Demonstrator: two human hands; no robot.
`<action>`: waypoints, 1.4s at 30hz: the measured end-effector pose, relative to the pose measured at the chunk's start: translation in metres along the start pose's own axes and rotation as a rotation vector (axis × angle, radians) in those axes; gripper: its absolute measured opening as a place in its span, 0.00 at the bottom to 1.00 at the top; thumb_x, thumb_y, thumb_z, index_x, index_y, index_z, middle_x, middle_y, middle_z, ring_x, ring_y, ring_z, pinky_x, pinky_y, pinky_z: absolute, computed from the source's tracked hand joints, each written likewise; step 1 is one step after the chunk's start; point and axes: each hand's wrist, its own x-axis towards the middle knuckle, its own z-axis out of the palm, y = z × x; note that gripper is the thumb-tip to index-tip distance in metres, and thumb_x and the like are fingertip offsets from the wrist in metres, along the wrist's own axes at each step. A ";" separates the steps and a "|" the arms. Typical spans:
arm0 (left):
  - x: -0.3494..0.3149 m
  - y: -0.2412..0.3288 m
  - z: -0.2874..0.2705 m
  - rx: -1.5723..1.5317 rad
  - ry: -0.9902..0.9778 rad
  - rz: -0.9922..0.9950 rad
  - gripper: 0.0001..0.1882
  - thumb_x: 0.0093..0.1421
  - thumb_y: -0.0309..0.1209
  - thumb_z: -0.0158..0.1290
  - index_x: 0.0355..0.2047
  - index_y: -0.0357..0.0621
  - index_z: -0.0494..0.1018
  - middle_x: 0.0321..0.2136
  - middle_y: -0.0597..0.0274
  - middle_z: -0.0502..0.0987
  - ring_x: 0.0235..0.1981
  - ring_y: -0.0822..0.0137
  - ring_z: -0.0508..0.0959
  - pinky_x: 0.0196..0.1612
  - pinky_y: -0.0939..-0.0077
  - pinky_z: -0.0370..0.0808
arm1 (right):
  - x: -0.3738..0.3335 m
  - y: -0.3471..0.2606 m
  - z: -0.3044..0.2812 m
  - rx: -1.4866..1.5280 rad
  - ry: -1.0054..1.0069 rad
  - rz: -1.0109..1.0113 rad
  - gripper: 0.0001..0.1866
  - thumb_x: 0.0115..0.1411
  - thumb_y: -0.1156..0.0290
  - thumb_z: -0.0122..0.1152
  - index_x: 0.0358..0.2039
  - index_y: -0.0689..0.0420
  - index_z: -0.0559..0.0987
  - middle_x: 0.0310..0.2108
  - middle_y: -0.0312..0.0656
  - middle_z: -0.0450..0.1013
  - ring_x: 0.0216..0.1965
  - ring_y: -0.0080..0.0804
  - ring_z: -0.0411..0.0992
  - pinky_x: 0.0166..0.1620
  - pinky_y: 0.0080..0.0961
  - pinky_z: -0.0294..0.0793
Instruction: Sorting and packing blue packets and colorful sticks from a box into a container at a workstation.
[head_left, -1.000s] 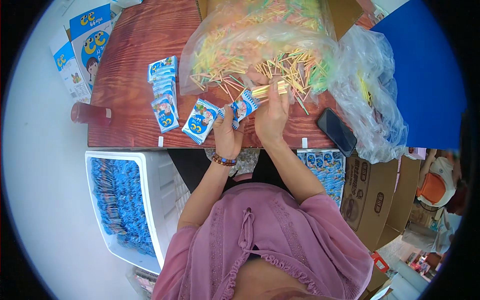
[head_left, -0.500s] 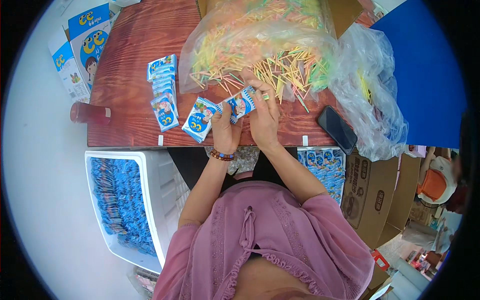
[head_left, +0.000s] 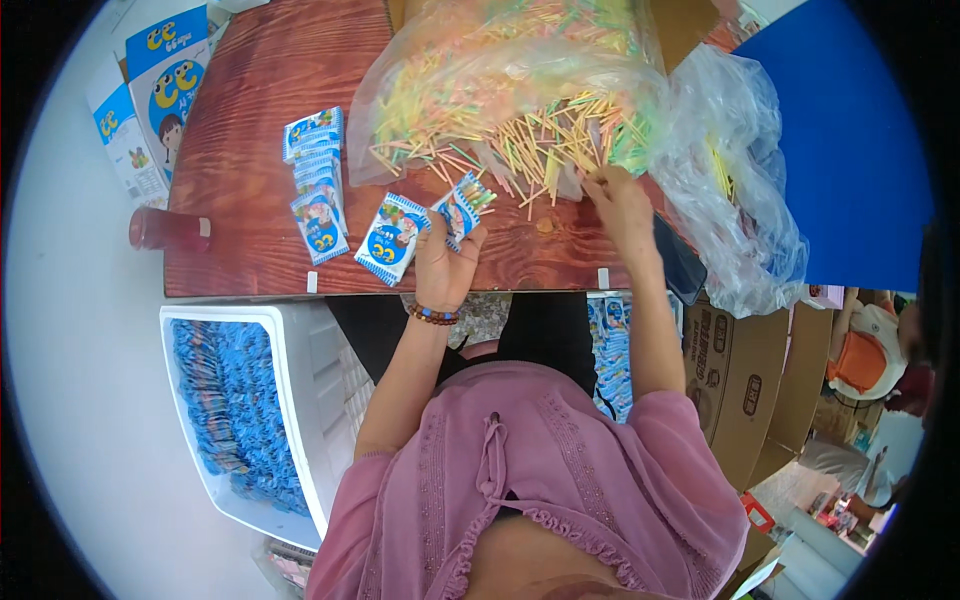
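My left hand (head_left: 447, 265) grips a small blue-and-white packet (head_left: 458, 217) near the table's front edge. Thin coloured sticks (head_left: 479, 193) stick out of the packet's open upper end. Beside it on the left a similar packet (head_left: 391, 238) lies flat on the table. My right hand (head_left: 624, 208) is at the near edge of a heap of thin yellow, pink and green sticks (head_left: 545, 140). Its fingers are drawn together at the heap; what is between them, if anything, is too small to make out. A clear plastic bag (head_left: 375, 110) spreads around and over the heap.
Overlapping packets (head_left: 320, 185) lie in a row farther left. A reddish cup (head_left: 170, 230) lies past the table's left edge. Partly behind my right forearm is a black phone (head_left: 678, 258). A white bin (head_left: 310, 400) full of blue packets stands below left, a cardboard box (head_left: 735, 385) below right.
My right hand has left the packet and moved right to the stick heap. My left hand keeps the packet, whose end with sticks now shows.
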 end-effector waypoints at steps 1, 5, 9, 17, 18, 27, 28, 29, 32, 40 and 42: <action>-0.001 0.001 0.001 -0.025 0.013 -0.011 0.13 0.65 0.37 0.48 0.44 0.41 0.71 0.40 0.63 0.78 0.41 0.70 0.77 0.44 0.69 0.76 | -0.004 0.007 -0.001 -0.123 -0.009 -0.040 0.08 0.55 0.69 0.59 0.32 0.59 0.75 0.31 0.50 0.73 0.32 0.47 0.73 0.36 0.37 0.71; -0.005 0.001 0.021 0.043 0.087 -0.002 0.15 0.64 0.40 0.49 0.43 0.41 0.70 0.37 0.64 0.75 0.36 0.70 0.74 0.40 0.72 0.72 | -0.012 0.027 0.007 -0.248 -0.065 -0.070 0.04 0.54 0.71 0.57 0.29 0.58 0.75 0.28 0.48 0.72 0.32 0.49 0.72 0.35 0.42 0.71; -0.007 0.006 0.022 0.114 0.166 0.021 0.16 0.64 0.42 0.49 0.42 0.41 0.69 0.32 0.66 0.74 0.29 0.73 0.69 0.37 0.76 0.67 | -0.004 0.040 0.013 -0.268 -0.033 -0.144 0.04 0.54 0.73 0.56 0.29 0.59 0.74 0.27 0.49 0.73 0.30 0.48 0.73 0.33 0.41 0.71; -0.011 0.017 0.024 0.115 0.170 0.070 0.16 0.64 0.41 0.48 0.44 0.42 0.70 0.38 0.65 0.76 0.34 0.70 0.73 0.40 0.72 0.71 | -0.003 0.018 -0.010 -0.035 0.003 -0.049 0.05 0.56 0.74 0.56 0.28 0.62 0.74 0.21 0.47 0.73 0.22 0.44 0.72 0.28 0.32 0.69; -0.012 0.018 0.026 0.148 0.179 0.077 0.16 0.64 0.40 0.48 0.45 0.42 0.70 0.40 0.64 0.77 0.38 0.69 0.76 0.42 0.71 0.73 | -0.004 0.003 -0.018 -0.038 0.002 -0.055 0.05 0.56 0.74 0.56 0.28 0.62 0.74 0.21 0.47 0.73 0.22 0.44 0.72 0.28 0.32 0.69; -0.017 0.027 0.025 0.233 0.112 0.107 0.15 0.66 0.36 0.47 0.48 0.40 0.70 0.46 0.60 0.75 0.48 0.63 0.75 0.52 0.62 0.74 | 0.014 -0.117 -0.059 0.193 -0.119 -0.697 0.05 0.53 0.80 0.56 0.32 0.60 0.75 0.27 0.43 0.72 0.26 0.39 0.71 0.28 0.30 0.69; -0.018 0.028 0.023 0.230 0.112 0.111 0.15 0.66 0.36 0.47 0.48 0.40 0.70 0.46 0.60 0.75 0.48 0.63 0.75 0.52 0.62 0.74 | 0.017 -0.126 -0.062 0.056 -0.186 -0.764 0.08 0.51 0.80 0.57 0.33 0.60 0.75 0.27 0.43 0.70 0.26 0.40 0.71 0.29 0.32 0.70; -0.019 0.030 0.021 0.246 0.114 0.116 0.15 0.66 0.35 0.47 0.48 0.40 0.69 0.47 0.59 0.75 0.48 0.63 0.75 0.52 0.61 0.74 | 0.019 -0.133 -0.062 -0.083 -0.253 -0.832 0.10 0.48 0.80 0.57 0.34 0.59 0.75 0.26 0.43 0.69 0.27 0.41 0.72 0.30 0.34 0.71; -0.021 0.035 0.012 0.267 0.108 0.123 0.15 0.66 0.34 0.47 0.48 0.39 0.69 0.48 0.58 0.74 0.49 0.62 0.75 0.53 0.60 0.73 | 0.023 -0.149 -0.053 -0.124 -0.329 -0.935 0.14 0.46 0.80 0.57 0.36 0.59 0.75 0.24 0.43 0.66 0.28 0.43 0.72 0.30 0.37 0.71; -0.025 0.046 0.023 0.106 0.136 0.158 0.12 0.65 0.31 0.47 0.47 0.39 0.70 0.45 0.58 0.76 0.46 0.63 0.77 0.51 0.63 0.75 | 0.022 -0.173 -0.035 0.258 -0.292 -0.894 0.11 0.52 0.76 0.59 0.38 0.60 0.77 0.31 0.43 0.74 0.28 0.39 0.73 0.31 0.29 0.72; -0.025 0.050 0.025 0.060 0.106 0.173 0.14 0.65 0.32 0.47 0.48 0.39 0.69 0.46 0.58 0.75 0.47 0.62 0.77 0.51 0.62 0.75 | 0.016 -0.177 -0.033 0.341 -0.253 -0.728 0.10 0.54 0.75 0.59 0.37 0.60 0.77 0.31 0.43 0.75 0.28 0.37 0.73 0.31 0.26 0.72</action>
